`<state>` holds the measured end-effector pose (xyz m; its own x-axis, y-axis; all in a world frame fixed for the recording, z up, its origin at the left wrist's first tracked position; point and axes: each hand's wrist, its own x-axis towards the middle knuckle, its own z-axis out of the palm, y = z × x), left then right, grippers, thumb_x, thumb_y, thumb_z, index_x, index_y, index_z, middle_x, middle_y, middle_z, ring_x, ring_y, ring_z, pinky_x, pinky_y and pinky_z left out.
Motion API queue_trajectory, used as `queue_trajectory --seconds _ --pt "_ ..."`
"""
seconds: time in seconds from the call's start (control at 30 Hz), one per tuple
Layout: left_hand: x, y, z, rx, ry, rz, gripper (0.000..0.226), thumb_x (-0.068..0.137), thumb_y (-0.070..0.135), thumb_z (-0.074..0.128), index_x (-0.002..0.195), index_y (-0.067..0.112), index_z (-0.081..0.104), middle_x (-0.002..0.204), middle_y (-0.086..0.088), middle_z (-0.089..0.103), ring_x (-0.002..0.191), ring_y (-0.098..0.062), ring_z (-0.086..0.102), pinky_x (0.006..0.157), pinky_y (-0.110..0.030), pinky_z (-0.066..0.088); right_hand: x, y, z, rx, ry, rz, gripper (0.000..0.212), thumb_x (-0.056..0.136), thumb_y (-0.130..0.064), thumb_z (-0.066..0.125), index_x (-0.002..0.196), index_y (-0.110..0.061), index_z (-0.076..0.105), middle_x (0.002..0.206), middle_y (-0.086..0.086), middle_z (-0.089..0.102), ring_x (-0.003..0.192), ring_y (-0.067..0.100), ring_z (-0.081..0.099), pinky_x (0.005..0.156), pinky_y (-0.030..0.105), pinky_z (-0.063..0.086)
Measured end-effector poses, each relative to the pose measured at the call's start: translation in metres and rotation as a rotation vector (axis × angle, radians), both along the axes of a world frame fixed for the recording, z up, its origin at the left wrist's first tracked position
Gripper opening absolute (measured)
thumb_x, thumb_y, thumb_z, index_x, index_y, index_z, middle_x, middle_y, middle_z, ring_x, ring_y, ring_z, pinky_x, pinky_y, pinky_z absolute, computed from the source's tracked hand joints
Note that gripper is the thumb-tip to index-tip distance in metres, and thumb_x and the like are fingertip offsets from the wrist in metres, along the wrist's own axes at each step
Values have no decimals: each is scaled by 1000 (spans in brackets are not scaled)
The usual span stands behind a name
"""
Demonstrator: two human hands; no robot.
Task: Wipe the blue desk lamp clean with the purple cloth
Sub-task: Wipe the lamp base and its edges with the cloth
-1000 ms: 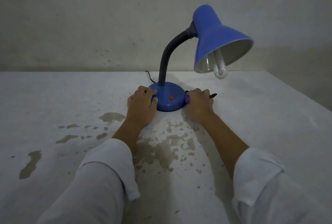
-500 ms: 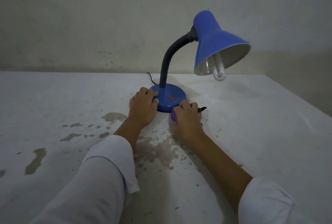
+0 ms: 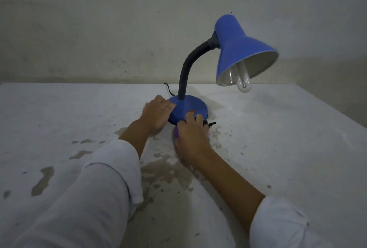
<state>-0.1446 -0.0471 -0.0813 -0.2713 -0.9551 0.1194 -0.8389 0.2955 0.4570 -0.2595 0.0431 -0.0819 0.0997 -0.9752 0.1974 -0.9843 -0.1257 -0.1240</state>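
The blue desk lamp stands on a white table (image 3: 278,148); its round base (image 3: 188,106) carries a small red switch, a black gooseneck rises from it, and the blue shade (image 3: 238,49) with a white bulb hangs to the right. My left hand (image 3: 157,113) grips the left rim of the base. My right hand (image 3: 190,138) holds the purple cloth (image 3: 176,133) against the base's front edge; only a sliver of cloth shows under the hand.
The black cord (image 3: 168,89) trails behind the base toward the wall. Another dark bit pokes out right of my right hand. Worn brown patches mark the table's paint in front of the lamp. The table's right edge runs diagonally at the far right.
My right hand with the cloth has slid from the right side of the base round to its front edge. My left hand has kept its hold on the base.
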Motion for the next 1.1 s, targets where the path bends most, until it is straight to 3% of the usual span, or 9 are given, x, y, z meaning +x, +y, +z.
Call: queue_trajectory --seconds 0.1,0.27,0.37,0.47,0.53,0.63,0.8,0.93,1.1 --pt "0 0 1 34 35 8 57 85 40 23 121 13 58 127 -15 52 121 -33 43 107 -51 31 5 -1 1 18 -25 56 32 88 -18 52 118 -6 52 139 13 34 132 38 22 103 52 30" --pt "-2 2 5 104 392 117 28 95 31 41 68 33 47 103 -4 46 113 -32 48 109 -53 26 -14 5 11 127 -302 347 30 75 -15 56 103 -11 63 109 9 55 101 27 44 97 43 35" --pt "-2 3 4 104 417 113 28 96 31 42 68 34 46 102 -3 44 115 -31 47 111 -53 24 -42 11 15 -5 -386 305 33 70 -14 54 100 -17 68 101 3 62 96 18 49 91 29 35" --pt "0 2 1 113 391 93 22 96 32 39 77 30 51 113 -12 49 118 -32 46 112 -52 22 -58 12 11 -94 -245 159 37 79 -15 56 115 -19 62 113 1 53 104 18 40 89 23 32" --pt "0 1 0 104 345 86 25 97 33 36 90 23 58 123 -15 52 121 -33 44 112 -50 23 -49 8 2 -70 -173 150 38 81 -16 55 119 -17 59 122 5 50 110 26 40 95 32 38" --pt "-1 2 0 95 440 103 25 96 30 40 72 30 48 120 -17 51 117 -33 47 111 -53 25 -28 -1 -7 -111 -111 152 32 81 -15 54 112 -10 62 129 14 48 111 37 42 94 46 41" --pt "1 -8 -6 103 493 93 25 95 32 40 72 33 49 101 -3 47 114 -29 48 112 -52 24 -23 -6 -6 -142 -3 124 34 87 -18 53 119 -8 57 135 16 40 114 36 38 93 44 41" --pt "2 -13 -7 94 455 95 30 97 34 35 74 32 55 102 1 46 115 -27 48 112 -51 24 -9 -8 -10 -211 54 163 26 72 -10 71 96 -2 66 111 22 56 102 46 50 76 51 51" --pt "0 -7 0 135 487 123 40 99 33 27 73 34 58 99 1 45 114 -27 48 113 -53 19 7 -11 -3 -136 1 270 30 86 -11 54 114 -1 56 123 19 46 110 38 39 87 48 42"
